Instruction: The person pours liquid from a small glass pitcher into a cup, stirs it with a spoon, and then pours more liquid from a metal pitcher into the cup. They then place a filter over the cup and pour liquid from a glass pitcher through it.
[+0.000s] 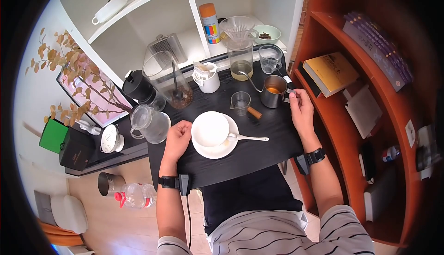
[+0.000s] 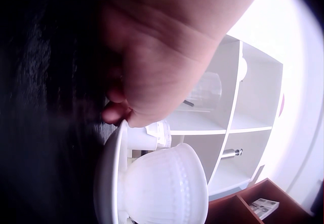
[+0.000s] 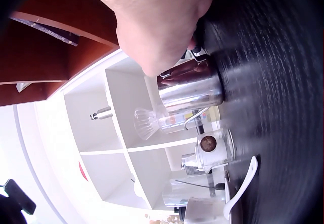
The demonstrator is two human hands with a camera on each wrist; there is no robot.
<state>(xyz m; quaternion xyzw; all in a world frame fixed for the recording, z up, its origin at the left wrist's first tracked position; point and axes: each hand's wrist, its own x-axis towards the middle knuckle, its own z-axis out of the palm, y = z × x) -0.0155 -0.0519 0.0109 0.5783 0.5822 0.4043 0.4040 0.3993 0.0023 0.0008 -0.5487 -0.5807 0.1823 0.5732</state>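
My right hand holds the handle of a steel gooseneck pouring kettle, which stands on the black table with amber liquid inside. Its spout points left. At the table's left side, my left hand pinches the rim of a white saucer; the thumb and fingertips meet at that edge. On the saucer sits a white cup with ribbed sides. A white spoon lies across the saucer's right side, its handle reaching out over the table. Between cup and kettle stands a small glass pitcher with a wooden handle.
A lidded glass jug stands left of my left hand. Along the back are a tall glass container, a white pot, a glass dripper over a carafe, and a glass mug. A wooden bookshelf borders the right.
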